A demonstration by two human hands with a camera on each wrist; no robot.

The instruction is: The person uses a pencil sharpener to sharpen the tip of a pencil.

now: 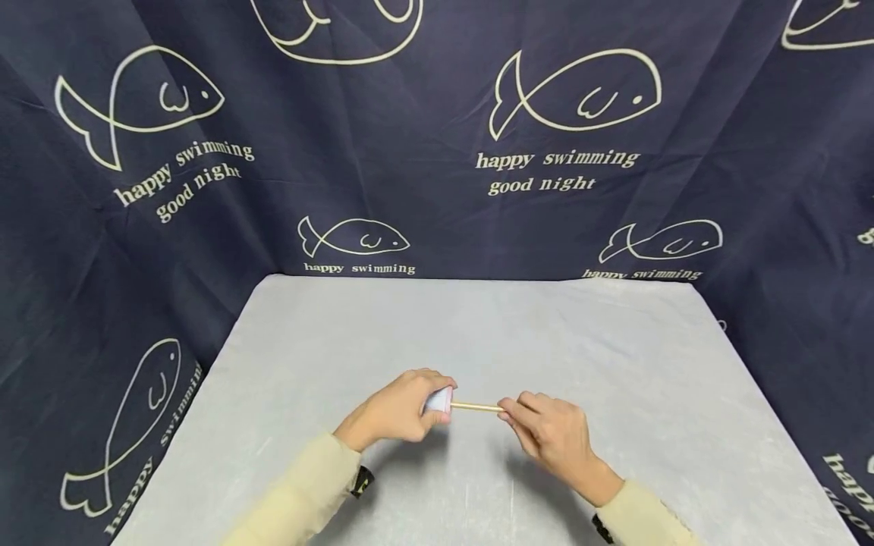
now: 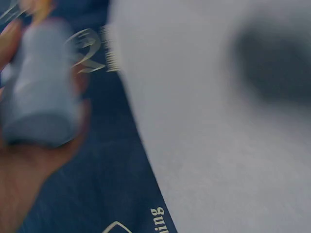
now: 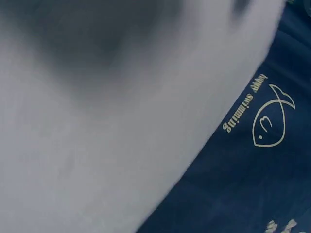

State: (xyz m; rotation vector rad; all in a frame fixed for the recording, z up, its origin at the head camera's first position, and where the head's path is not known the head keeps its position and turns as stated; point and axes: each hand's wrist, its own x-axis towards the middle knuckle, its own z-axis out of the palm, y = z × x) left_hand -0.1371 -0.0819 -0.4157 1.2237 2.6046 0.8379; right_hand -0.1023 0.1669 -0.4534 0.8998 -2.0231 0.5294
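My left hand (image 1: 403, 407) grips a small pale-blue cylinder with a pinkish end (image 1: 439, 400), thumb and fingers wrapped round its sides. From that end a thin gold-coloured stick (image 1: 476, 407) runs rightward, nearly level. My right hand (image 1: 553, 434) pinches the stick's other end between thumb and fingertips. Both hands are held above the table, with shadows beneath them. In the left wrist view the cylinder (image 2: 43, 82) is blurred, slightly waisted, with a darker flat base facing the camera. The right wrist view does not show the right hand.
A pale grey cloth covers the table (image 1: 471, 326). Dark blue curtains (image 1: 437, 136) with fish outlines and lettering hang behind it and along both sides. Cream sleeves (image 1: 300, 485) cover the forearms, with a black band (image 1: 362, 481) below the left cuff.
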